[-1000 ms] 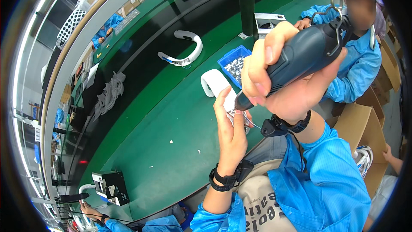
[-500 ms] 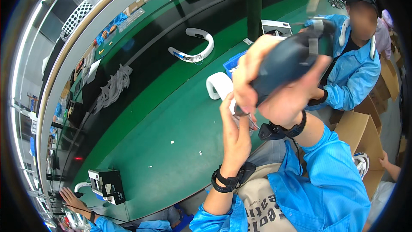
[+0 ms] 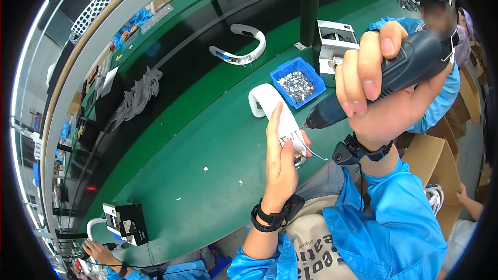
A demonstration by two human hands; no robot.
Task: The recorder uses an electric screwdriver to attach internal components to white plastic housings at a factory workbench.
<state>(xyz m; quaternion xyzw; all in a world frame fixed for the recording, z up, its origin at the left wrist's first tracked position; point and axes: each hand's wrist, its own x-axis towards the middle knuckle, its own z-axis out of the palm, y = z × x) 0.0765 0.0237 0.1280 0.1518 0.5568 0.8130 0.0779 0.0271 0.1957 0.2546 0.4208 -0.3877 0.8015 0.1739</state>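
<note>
My right hand (image 3: pixel 381 122) is wrapped round a dark electric screwdriver (image 3: pixel 415 62), which slants down to the left. Its tip hangs just beside the right edge of a white curved plastic housing (image 3: pixel 275 102), looking like a neck fan. My left hand (image 3: pixel 280 168) grips the lower end of that housing, thumb on the near side and other fingers partly hidden behind it. Small parts and a thin wire (image 3: pixel 315 153) show at this end. Close behind the housing stands a blue bin (image 3: pixel 313 74) full of small metal pieces.
Another white curved housing (image 3: pixel 257 52) lies farther back on the green table (image 3: pixel 207 140). A box-shaped device (image 3: pixel 334 36) stands by a dark post (image 3: pixel 309 10). At lower left is a similar device (image 3: pixel 127 223), near another person's hand. A co-worker sits at right behind cardboard boxes (image 3: pixel 430 161).
My right hand has drawn the screwdriver to the right, and its tip has come away from the housing end. The blue bin shows more fully. The housing stays in my left hand.
</note>
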